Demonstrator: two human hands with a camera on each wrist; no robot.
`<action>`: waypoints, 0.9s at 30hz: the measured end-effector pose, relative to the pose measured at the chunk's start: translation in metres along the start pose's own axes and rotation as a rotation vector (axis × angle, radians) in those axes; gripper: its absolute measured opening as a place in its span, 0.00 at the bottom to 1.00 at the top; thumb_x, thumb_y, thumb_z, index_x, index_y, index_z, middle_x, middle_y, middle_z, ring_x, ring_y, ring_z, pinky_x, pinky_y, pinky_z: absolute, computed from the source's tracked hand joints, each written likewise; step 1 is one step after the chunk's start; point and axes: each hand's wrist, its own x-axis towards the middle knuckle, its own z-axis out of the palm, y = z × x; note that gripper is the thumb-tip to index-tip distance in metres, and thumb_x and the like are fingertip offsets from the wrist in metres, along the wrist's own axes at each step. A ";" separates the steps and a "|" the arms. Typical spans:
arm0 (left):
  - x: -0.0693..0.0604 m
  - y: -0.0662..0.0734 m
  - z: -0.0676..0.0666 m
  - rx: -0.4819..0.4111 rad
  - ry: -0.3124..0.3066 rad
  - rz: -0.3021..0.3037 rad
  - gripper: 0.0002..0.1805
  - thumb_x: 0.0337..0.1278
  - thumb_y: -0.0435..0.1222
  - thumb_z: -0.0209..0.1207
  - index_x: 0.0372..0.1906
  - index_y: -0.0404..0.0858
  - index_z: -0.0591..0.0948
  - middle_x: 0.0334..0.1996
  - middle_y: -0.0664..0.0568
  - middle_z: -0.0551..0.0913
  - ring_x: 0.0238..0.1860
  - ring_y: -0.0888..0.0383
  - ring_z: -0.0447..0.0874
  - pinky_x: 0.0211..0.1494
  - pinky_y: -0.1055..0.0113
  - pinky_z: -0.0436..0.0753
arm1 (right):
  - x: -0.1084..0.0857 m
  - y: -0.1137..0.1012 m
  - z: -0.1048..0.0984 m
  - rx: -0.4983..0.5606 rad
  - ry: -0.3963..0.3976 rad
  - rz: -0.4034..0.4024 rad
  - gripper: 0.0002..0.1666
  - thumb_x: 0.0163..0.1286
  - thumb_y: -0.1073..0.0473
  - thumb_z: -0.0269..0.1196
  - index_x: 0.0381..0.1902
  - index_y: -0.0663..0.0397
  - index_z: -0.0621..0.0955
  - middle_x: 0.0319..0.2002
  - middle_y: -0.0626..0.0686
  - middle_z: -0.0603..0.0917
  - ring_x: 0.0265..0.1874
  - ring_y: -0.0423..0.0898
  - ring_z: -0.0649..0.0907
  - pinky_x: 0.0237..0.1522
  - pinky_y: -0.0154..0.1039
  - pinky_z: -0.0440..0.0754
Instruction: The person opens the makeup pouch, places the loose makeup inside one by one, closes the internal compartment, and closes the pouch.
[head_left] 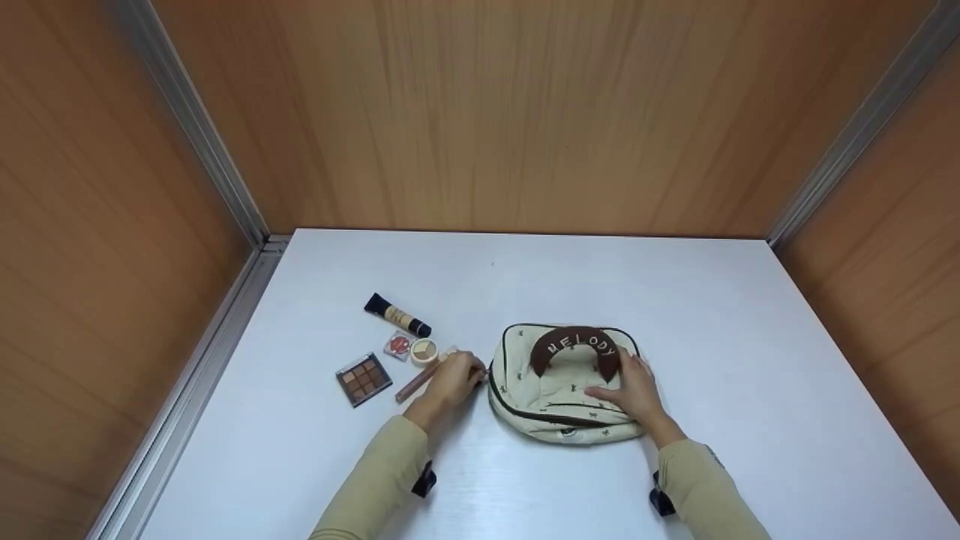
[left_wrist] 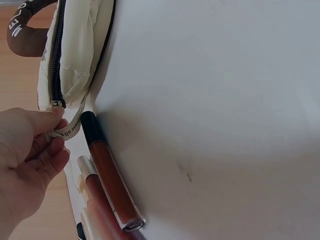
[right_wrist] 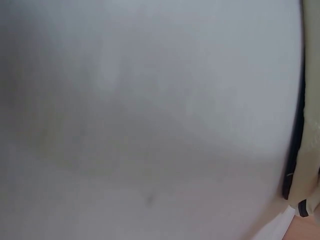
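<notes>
A cream cosmetic bag (head_left: 525,382) with a brown MELODY handle (head_left: 541,352) lies on the white table. At the bag's left end my left hand (head_left: 452,381) pinches the zipper's end and a printed ribbon loop (left_wrist: 72,129); in the left wrist view the zipper (left_wrist: 56,60) looks closed along the part that shows. My right hand (head_left: 637,390) rests on the bag's right side, thumb and fingers spread, fingertips by the handle's right end. The right wrist view shows only the bag's edge (right_wrist: 311,115), not the hand.
Left of the bag lie a dark-capped lip gloss tube (left_wrist: 112,180), another tube (left_wrist: 97,195), an eyeshadow palette (head_left: 364,379), a round compact (head_left: 424,351), a small red-and-clear case (head_left: 399,345) and a black-and-beige squeeze tube (head_left: 398,316). Wooden panels (head_left: 480,112) stand behind and at both sides.
</notes>
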 end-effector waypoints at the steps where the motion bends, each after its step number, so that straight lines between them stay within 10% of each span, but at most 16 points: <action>1: -0.001 0.000 0.001 0.000 0.007 0.002 0.05 0.50 0.27 0.56 0.28 0.34 0.83 0.25 0.50 0.80 0.30 0.56 0.78 0.37 0.64 0.75 | 0.000 0.000 0.000 0.001 0.002 -0.002 0.55 0.39 0.41 0.71 0.62 0.60 0.62 0.54 0.59 0.72 0.55 0.54 0.69 0.63 0.47 0.44; 27: -0.026 0.012 0.015 -0.025 0.145 -0.040 0.04 0.49 0.28 0.57 0.29 0.33 0.82 0.24 0.51 0.78 0.29 0.57 0.76 0.36 0.66 0.76 | 0.000 0.001 0.002 -0.010 0.005 -0.010 0.56 0.39 0.41 0.71 0.62 0.60 0.62 0.54 0.60 0.72 0.54 0.55 0.70 0.62 0.48 0.45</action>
